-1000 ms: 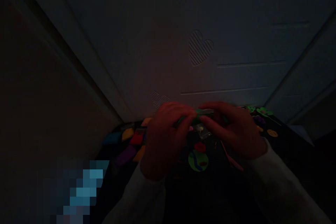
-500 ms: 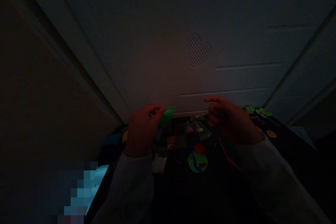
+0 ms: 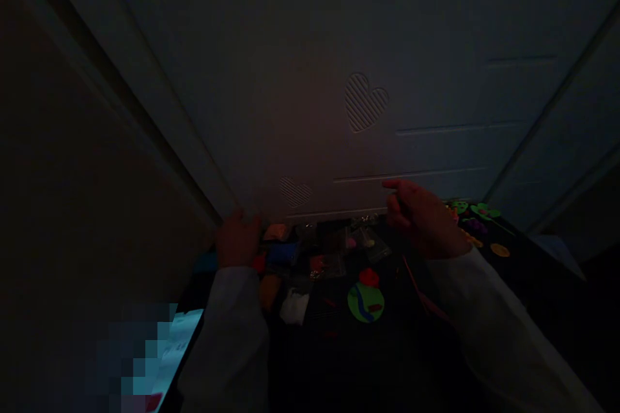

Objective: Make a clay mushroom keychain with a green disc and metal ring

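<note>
The scene is very dark. My left hand [image 3: 237,242] is low at the back left of a dark mat [image 3: 339,348], among coloured clay packets: an orange one [image 3: 276,231] and a blue one [image 3: 281,253] lie just right of it. Its fingers are hidden in the gloom. My right hand [image 3: 421,216] hovers above the mat's back right, index finger stretched forward and the other fingers curled in; I cannot make out what they hold, if anything. Between the hands lie clear little bags [image 3: 363,242].
A round green clay figure [image 3: 365,302] with a blue stripe lies mid-mat, a red lump [image 3: 369,277] above it, a white packet [image 3: 294,306] to its left. Green shapes [image 3: 479,210] sit far right. A lit phone [image 3: 179,342] lies left. A pale door with a heart [image 3: 365,102] stands behind.
The hands, together on a green piece a second ago, have parted. My left hand carried a green piece left and dropped down among the packets; the green no longer shows. My right hand stayed raised.
</note>
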Demonstrator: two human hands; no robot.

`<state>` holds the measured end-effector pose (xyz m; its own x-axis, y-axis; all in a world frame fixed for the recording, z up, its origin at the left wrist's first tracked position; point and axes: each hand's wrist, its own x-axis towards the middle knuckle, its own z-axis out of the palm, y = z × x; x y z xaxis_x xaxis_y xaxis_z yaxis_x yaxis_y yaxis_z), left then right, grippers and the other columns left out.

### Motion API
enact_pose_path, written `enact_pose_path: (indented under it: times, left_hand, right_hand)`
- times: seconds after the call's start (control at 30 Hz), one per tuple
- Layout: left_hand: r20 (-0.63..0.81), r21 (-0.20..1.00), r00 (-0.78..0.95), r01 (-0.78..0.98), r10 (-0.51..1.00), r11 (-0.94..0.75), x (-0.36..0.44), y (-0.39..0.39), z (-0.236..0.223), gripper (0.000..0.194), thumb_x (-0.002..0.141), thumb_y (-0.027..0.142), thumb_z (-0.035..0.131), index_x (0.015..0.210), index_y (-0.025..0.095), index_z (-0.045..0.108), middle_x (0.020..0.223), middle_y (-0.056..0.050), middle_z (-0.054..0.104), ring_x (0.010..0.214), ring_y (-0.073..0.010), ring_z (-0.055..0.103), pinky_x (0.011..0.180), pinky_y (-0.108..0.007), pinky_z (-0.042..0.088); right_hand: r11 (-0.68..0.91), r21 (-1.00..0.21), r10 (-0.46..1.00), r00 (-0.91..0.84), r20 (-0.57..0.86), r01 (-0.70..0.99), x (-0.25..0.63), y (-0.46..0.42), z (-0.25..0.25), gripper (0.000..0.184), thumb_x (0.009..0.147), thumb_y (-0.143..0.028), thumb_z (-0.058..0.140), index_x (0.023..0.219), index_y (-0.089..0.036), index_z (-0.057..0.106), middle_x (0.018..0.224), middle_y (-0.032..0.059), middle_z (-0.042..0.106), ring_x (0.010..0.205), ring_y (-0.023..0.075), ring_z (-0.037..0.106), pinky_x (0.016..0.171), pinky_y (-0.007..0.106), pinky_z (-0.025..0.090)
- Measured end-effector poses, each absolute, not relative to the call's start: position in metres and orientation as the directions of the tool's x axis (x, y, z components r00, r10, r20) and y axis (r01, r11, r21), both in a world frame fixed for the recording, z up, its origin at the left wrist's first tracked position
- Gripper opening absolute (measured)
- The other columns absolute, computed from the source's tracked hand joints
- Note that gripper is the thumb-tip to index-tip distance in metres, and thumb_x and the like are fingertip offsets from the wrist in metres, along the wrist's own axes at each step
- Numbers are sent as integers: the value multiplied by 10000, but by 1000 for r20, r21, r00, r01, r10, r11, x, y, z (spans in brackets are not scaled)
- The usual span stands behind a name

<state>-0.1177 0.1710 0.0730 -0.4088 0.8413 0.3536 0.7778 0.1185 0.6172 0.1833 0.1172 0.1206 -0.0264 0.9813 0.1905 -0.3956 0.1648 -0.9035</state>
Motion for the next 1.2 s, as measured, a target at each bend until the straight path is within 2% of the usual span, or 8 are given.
enact_pose_path:
  times: [0.13,0.4,0.5,0.57,0.67,0.87,1.0,1.2]
  left_hand:
    - [387,683,-413,729,824,45,-100,163,90,323,835,339,512,1072,124,550,1073,-94,584,978,-213,563,867,-428,444]
    - [440,781,-287,590,851,-204,-57,136,121,381,745,470,528,980,197,650,931,-50,672,831,-197,618,759,-316,489]
    - [448,792,-279,565,849,-232,-50,129,128,353,745,450,539,960,196,658,930,-49,672,839,-194,612,777,-316,480]
    - [446,801,-284,551,849,-236,-47,126,131,333,747,433,543,941,191,663,912,-51,673,813,-189,613,766,-311,481]
    - [444,810,-286,534,849,-243,-44,122,135,306,746,421,550,912,194,670,889,-43,674,798,-181,610,751,-295,480]
    - [443,819,-259,507,858,-269,-39,117,138,289,743,420,565,902,202,671,876,-28,676,806,-174,611,729,-270,472]
    - [434,824,-224,492,873,-283,-33,109,144,265,755,388,568,906,197,669,892,-24,676,838,-162,609,717,-238,467]
    - [425,828,-145,462,894,-318,-23,98,149,251,765,383,571,911,204,669,898,-17,675,807,-138,611,687,-206,469]
  right_hand:
    - [171,-901,976,-55,209,-400,185,115,125,309,825,-416,490,996,-182,598,588,-67,323,473,56,300,433,199,281]
    - [198,-919,965,-93,243,-342,185,104,132,301,734,-266,604,1028,-208,566,825,-1,581,569,63,466,502,219,369]
    - [249,-927,957,-74,280,-279,186,103,132,185,795,-359,557,925,-227,568,688,-26,605,407,43,394,393,207,267]
    - [296,-925,950,-30,311,-239,188,103,131,187,799,-397,556,766,-213,570,523,-61,520,359,34,324,374,205,210]
    - [369,-909,929,54,366,-195,190,102,130,248,779,-406,588,646,-198,565,483,-70,431,411,32,332,414,199,247]
    - [409,-898,911,17,412,-161,188,98,132,242,841,-387,512,936,-227,666,636,-34,504,585,43,450,530,179,356]
    - [448,-870,889,-2,458,-205,185,97,133,243,810,-268,577,1048,-280,625,896,-20,610,745,57,547,676,198,434]
    - [449,-847,887,26,461,-285,181,96,136,204,814,-227,568,1011,-281,574,837,-43,642,492,12,480,426,138,371]
